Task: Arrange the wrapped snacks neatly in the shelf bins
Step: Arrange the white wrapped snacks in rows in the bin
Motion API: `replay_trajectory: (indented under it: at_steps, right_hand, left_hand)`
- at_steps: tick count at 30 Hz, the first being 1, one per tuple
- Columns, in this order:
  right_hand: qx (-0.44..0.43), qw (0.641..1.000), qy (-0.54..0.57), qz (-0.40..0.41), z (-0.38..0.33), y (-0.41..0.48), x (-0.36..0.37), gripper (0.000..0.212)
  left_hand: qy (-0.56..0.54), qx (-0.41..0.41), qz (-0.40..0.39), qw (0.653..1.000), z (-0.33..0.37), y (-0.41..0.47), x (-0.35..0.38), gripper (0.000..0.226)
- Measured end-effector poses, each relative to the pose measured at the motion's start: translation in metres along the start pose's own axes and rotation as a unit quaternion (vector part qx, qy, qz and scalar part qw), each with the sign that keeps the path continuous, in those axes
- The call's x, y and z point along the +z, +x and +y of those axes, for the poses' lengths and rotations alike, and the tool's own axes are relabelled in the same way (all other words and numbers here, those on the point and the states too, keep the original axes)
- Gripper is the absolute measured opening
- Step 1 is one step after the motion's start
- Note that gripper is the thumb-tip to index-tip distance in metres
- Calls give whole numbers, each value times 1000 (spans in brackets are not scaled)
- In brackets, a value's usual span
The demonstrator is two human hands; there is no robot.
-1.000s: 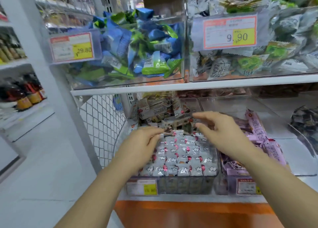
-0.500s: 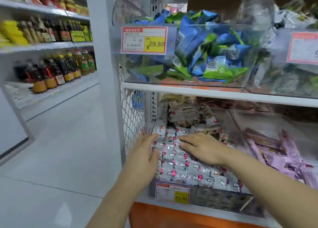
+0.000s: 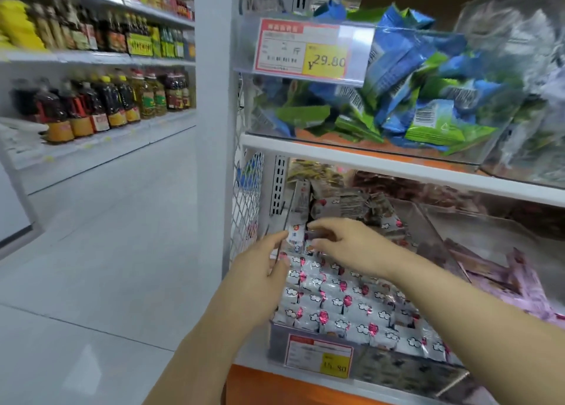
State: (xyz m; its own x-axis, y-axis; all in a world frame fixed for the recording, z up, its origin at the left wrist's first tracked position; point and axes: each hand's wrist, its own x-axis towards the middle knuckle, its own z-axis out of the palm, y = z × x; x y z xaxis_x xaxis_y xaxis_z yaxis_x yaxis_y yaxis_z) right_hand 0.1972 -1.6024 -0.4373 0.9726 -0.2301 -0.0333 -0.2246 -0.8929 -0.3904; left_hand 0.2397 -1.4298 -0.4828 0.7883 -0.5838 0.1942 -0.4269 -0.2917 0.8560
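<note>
Head view, looking down into the lower bin [image 3: 434, 239], and both hands are at its back left corner. Left hand [image 3: 260, 270] sits against the bin's left wall, thumb up beside a white packet [image 3: 296, 236] standing on edge; whether that grip truly closes on it I cannot tell. Right hand [image 3: 348, 242] reaches across, fingers narrowed to a pinch on the same packet's right edge, so call it held there. In front lie the snacks [image 3: 336, 300], already in flat, tidy rows down to the price tag [image 3: 319, 355]; behind, a loose pile [image 3: 342, 206] is still jumbled. The smart play, I'd say: lay this packet flat, print up, tight to the back row, left hand squaring the edge against the wall. Press lightly, since these wrappers look slippery and a shove could ruffle the rows.
</note>
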Motion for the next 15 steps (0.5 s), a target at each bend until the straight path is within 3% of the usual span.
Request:
replay_trajectory:
  at_steps: [3,7,12,15]
  right_hand:
    - [5,992,52,117,-5,9,11,42]
    - [-15,935,-138,326,2,15,10,51]
    - [14,952,-172,254,22,39,12,53]
    - [-29,951,-87,297,26,41,10,45]
  left_hand:
    - [-9,-5,-1,1000,-1,0,-1,41]
    - [-19,-8,0,1000,0,0,-5,39]
    - [-24,-8,1,1000,2,-1,-6,38]
    - [-16,-9,3,1000,3,-1,-6,38]
